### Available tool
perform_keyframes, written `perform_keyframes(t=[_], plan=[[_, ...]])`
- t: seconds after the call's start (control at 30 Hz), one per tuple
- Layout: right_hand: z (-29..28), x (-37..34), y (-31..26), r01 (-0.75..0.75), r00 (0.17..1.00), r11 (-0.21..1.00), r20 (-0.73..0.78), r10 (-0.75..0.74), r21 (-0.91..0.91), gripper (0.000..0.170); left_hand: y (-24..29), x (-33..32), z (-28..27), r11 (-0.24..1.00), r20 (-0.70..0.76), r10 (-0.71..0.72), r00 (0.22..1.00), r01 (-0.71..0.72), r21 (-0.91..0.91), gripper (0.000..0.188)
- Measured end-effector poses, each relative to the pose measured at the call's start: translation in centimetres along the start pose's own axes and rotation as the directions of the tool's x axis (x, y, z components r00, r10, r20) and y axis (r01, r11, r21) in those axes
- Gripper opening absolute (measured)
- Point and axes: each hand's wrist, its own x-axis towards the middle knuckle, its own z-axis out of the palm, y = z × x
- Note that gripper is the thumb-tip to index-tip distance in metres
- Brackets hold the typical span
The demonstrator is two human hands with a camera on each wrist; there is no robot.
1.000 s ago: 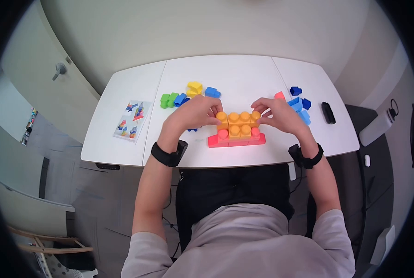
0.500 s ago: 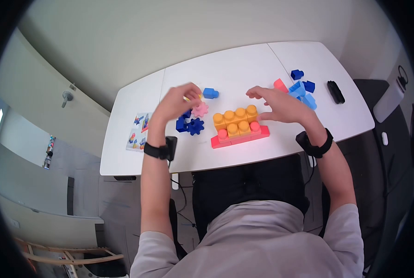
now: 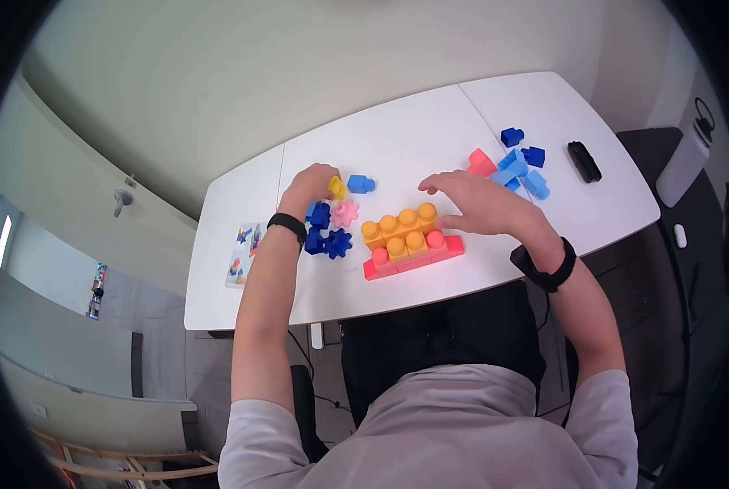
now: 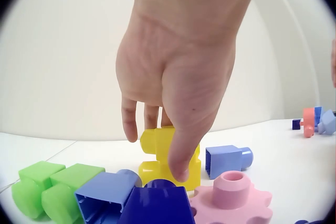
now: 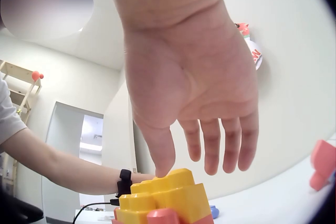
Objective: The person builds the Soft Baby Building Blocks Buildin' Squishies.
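Note:
My left hand [image 3: 307,186] is at the yellow blocks [image 4: 164,145], gripping them with the thumb across the near side and a finger behind. My right hand [image 3: 487,200] hovers with loose fingers beside a built piece; its thumb tip is right at the piece's top in the right wrist view. That piece has a row of yellow-orange blocks [image 3: 399,223] standing on a pink-red base [image 3: 413,262]. A pink gear [image 4: 231,203] and a dark blue block [image 4: 156,206] lie just in front of the left thumb.
A light blue block [image 3: 361,184] lies right of the left hand, and a dark blue gear [image 3: 339,244] nearer me. Green blocks [image 4: 73,179] sit to the left. A red block [image 3: 480,163], several blue blocks [image 3: 536,184] and a black case [image 3: 584,162] lie at right. A picture sheet [image 3: 240,269] is partly behind my forearm.
Both hands have come away from the built piece. My left hand has moved left and away from me to the yellow blocks; the right hangs beside the piece. The head view has turned.

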Motion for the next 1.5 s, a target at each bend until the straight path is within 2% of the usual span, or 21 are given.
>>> perform_keyframes(t=[0.1,0.17,0.2,0.27,0.4,0.47,0.53,0.57,0.7,0.77,0.97,1.03,1.1,1.13,1.17,1.23,1.27,1.3,1.37,1.4,1.5], plan=[[-0.4,-0.3,0.4,0.017,0.999,1.0,-0.041,-0.017,-0.019,0.051,0.8,-0.7,-1.1,0.999,-0.04,-0.044,0.998,0.044,-0.004,0.043],[-0.8,0.0,0.7,0.045,0.997,0.998,-0.063,-0.047,-0.038,0.048,1.2,-1.7,-2.4,0.991,-0.235,-0.025,0.972,-0.006,-0.132,0.04],[-1.0,0.3,0.8,0.061,0.989,0.998,-0.135,-0.059,0.01,0.043,1.7,-2.3,-3.2,0.991,-0.235,-0.031,0.971,-0.001,-0.136,0.04],[-0.9,0.2,0.6,0.071,0.979,0.995,-0.196,-0.056,0.07,0.039,5.1,-4.9,-6.3,0.931,-0.429,-0.026,0.903,-0.135,-0.34,0.037],[-0.9,0.7,-0.4,0.037,0.968,0.928,-0.245,0.059,0.37,0.033,11.2,-9.8,-10.3,0.885,-0.576,0.007,0.817,-0.274,-0.377,0.036],[-0.3,1.1,-0.6,0.065,0.965,0.885,-0.256,0.062,0.46,0.037,13.7,-11.6,-10.7,0.778,-0.651,0.125,0.749,-0.481,-0.404,0.042],[0.3,1.4,-0.9,-0.031,0.986,0.686,-0.088,0.138,0.727,0.046,15.2,-12.3,-9.8,0.767,-0.68,0.172,0.712,-0.53,-0.361,0.041],[0.5,1.4,-1.2,-0.03,0.987,0.689,-0.089,0.136,0.724,0.046,15.8,-12.5,-9.4,0.752,-0.706,0.219,0.674,-0.577,-0.318,0.041],[1.6,1.7,-1.5,-0.09,0.992,0.668,0.01,0.122,0.739,0.048,16.8,-13.1,-8.5,0.772,-0.701,0.179,0.69,-0.54,-0.335,0.041],[2.0,1.7,-1.4,-0.085,0.995,0.488,0.049,0.086,0.869,0.051,16.6,-13.4,-8.6,0.761,-0.687,0.175,0.705,-0.54,-0.36,0.041],[1.4,1.3,-1.6,-0.109,0.992,0.254,0.122,-0.037,0.961,0.051,16.4,-14.4,-9.1,0.677,-0.686,0.149,0.713,-0.579,-0.454,0.049],[1.2,0.9,-2.4,-0.071,0.997,0.274,0.079,-0.016,0.959,0.051,16.1,-14.6,-9.0,0.649,-0.688,0.12,0.716,-0.581,-0.491,0.05],[0.6,0.8,-2.6,-0.037,0.999,0.313,0.041,-0.008,0.949,0.051,15.3,-14.5,-8.7,0.754,-0.742,0.134,0.657,-0.554,-0.354,0.052],[0.3,1.0,-2.2,0.034,0.999,0.495,-0.05,0.019,0.868,0.05,14.7,-14.7,-9.0,0.753,-0.751,0.126,0.649,-0.555,-0.353,0.052],[0.1,1.1,-1.8,0.093,0.989,0.653,-0.147,0.028,0.752,0.05,14.0,-15.2,-9.3,0.771,-0.728,0.117,0.676,-0.524,-0.363,0.053],[0.1,1.2,-0.9,0.134,0.974,0.747,-0.227,0.023,0.651,0.048,13.1,-16.2,-9.9,0.787,-0.703,0.11,0.703,-0.493,-0.371,0.054],[0.1,1.2,-0.6,0.163,0.953,0.827,-0.304,0.01,0.539,0.046,12.8,-16.8,-10.3,0.785,-0.6,0.039,0.799,-0.397,-0.476,0.053],[0.1,1.1,-0.3,0.163,0.953,0.829,-0.304,0.009,0.536,0.046,12.6,-17.2,-10.4,0.772,-0.482,-0.03,0.876,-0.286,-0.567,0.052],[0.1,1.1,0.0,0.174,0.949,0.929,-0.306,-0.07,0.328,0.042,12.1,-17.1,-9.6,0.759,-0.42,-0.116,0.9,-0.192,-0.622,0.049],[0.2,1.1,-0.1,0.176,0.95,0.929,-0.302,-0.074,0.325,0.042,11.9,-17.2,-9.4,0.737,-0.347,-0.2,0.916,-0.092,-0.669,0.046],[0.5,1.1,-0.6,0.109,0.964,0.963,-0.264,-0.041,0.246,0.039,11.6,-17.8,-9.8,0.757,-0.285,-0.207,0.936,-0.031,-0.653,0.041]])
